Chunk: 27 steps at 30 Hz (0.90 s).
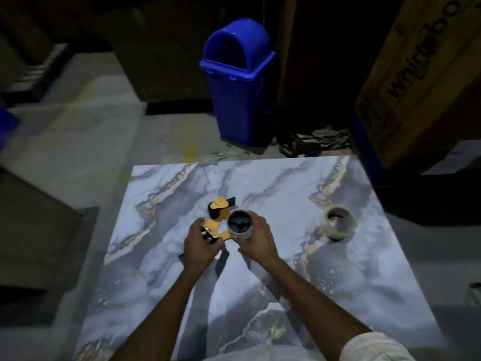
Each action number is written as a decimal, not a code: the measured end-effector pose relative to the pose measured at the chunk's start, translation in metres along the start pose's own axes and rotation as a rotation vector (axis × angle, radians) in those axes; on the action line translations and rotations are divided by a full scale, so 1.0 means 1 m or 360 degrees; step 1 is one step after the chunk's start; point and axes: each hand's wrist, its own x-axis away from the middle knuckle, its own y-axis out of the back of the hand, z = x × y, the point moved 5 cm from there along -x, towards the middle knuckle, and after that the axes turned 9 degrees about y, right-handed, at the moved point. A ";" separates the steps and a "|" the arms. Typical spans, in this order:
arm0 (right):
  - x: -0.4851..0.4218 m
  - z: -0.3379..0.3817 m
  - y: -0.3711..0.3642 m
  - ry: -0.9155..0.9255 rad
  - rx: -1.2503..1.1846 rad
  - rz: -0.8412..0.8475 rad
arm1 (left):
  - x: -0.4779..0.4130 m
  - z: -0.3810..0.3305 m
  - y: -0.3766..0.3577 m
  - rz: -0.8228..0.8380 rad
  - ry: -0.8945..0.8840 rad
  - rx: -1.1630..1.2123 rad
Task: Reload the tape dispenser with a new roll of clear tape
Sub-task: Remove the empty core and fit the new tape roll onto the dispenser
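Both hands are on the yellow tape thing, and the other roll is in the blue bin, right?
No. The head view shows the other roll lying on the marble table, not in the blue bin. The left hand and right hand are on the yellow dispenser.

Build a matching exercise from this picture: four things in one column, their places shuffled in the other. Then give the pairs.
Things
1. tape dispenser
2. grey roll
3. clear tape roll
4. blue bin

Places
A. on the floor beyond the table
B. gripped by the right hand, on the dispenser's hub
C. lying on the table, untouched
D. held by the left hand

Pairs: 1-D, 2-B, 3-C, 4-A
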 end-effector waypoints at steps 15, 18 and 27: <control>-0.019 0.015 -0.005 -0.0047 0.0480 0.0197 | 0.011 -0.018 0.006 0.0007 -0.0260 -0.0323; -0.016 0.011 -0.003 -0.0053 0.0467 0.0190 | 0.007 -0.026 0.003 -0.0070 -0.0435 -0.0574; -0.013 0.004 0.005 -0.0131 0.0552 0.0252 | -0.009 -0.057 -0.028 0.0348 -0.0695 -0.0888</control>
